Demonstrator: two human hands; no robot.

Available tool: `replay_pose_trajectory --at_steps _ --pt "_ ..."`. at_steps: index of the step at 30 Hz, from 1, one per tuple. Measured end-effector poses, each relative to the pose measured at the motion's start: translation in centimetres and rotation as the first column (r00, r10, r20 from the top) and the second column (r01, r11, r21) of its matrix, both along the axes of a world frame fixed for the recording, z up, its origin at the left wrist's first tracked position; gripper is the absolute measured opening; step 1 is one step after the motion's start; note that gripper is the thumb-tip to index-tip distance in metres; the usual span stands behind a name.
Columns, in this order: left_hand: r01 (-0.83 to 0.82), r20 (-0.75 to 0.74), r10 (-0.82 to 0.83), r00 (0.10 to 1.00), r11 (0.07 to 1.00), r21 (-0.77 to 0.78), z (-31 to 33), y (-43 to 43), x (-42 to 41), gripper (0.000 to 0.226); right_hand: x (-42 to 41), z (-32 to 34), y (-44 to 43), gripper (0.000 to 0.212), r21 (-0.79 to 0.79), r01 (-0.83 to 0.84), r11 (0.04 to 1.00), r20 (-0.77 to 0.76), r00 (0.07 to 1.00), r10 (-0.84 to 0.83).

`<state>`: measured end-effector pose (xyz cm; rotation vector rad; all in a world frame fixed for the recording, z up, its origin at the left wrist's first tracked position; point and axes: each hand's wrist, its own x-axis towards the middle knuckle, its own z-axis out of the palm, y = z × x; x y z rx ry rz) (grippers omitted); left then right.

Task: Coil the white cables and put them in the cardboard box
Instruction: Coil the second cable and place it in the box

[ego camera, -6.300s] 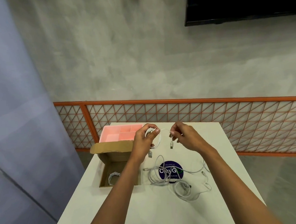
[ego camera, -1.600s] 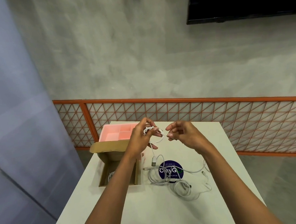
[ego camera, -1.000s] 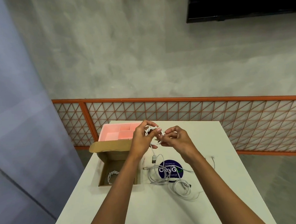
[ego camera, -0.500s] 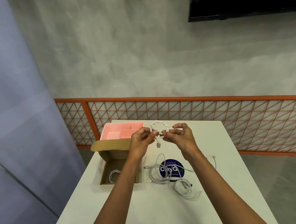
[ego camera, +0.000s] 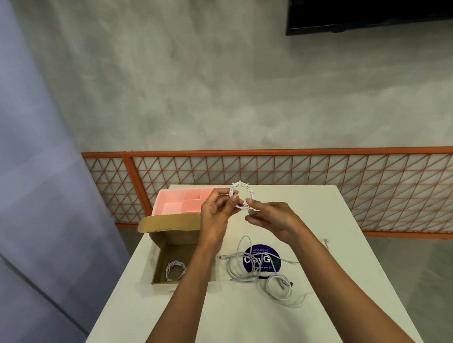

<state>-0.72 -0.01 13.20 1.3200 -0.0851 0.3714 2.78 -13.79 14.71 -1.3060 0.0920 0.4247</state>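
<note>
Tabletop [ego camera: 344, 257] white, matte, set close to an orange lattice railing [ego camera: 273, 173]; grey concrete wall [ego camera: 215, 92] behind, dark screen [ego camera: 368, 1] mounted high, blue-grey panel [ego camera: 20, 157] off beyond the left hand. Left hand [ego camera: 216, 214] pinches a small coiled white cable [ego camera: 240, 183] held up above the table; right hand [ego camera: 272, 219] meets it, fingertips closed on the loose plug end. Cardboard box [ego camera: 171, 243] open just below and outside the left hand, one coil [ego camera: 175, 270] already inside. Pink divided tray [ego camera: 179, 203] beyond the box. Loose white cables [ego camera: 249, 276] tangled under the right wrist, across a round blue sticker [ego camera: 261, 259].
</note>
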Motion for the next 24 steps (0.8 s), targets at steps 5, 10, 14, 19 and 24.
replay_pose_trajectory --at_steps 5,10,14,19,24 --pt "0.045 -0.005 -0.045 0.999 0.999 0.019 -0.2 0.0 0.0 0.014 0.4 0.1 0.2 0.032 0.017 0.029 0.999 0.087 0.996 -0.031" --pt "0.072 -0.052 -0.071 0.996 0.997 0.010 -0.7 0.3 0.1 0.011 0.3 0.6 0.3 0.044 0.041 0.000 0.999 0.134 0.991 -0.006" --pt "0.059 -0.107 -0.067 0.992 0.995 -0.082 -0.5 0.2 0.1 0.008 0.3 0.4 0.4 0.049 0.170 -0.025 0.985 0.133 0.991 0.002" --pt "0.075 -0.162 -0.111 0.981 0.974 -0.213 -0.3 0.1 0.2 0.013 0.4 0.0 0.7 0.046 0.374 -0.051 0.926 0.045 0.998 0.037" --pt "0.104 -0.195 -0.178 0.965 0.936 -0.336 -0.2 0.1 0.4 0.012 0.7 -0.4 0.9 0.041 0.545 0.009 0.838 -0.048 0.999 0.021"
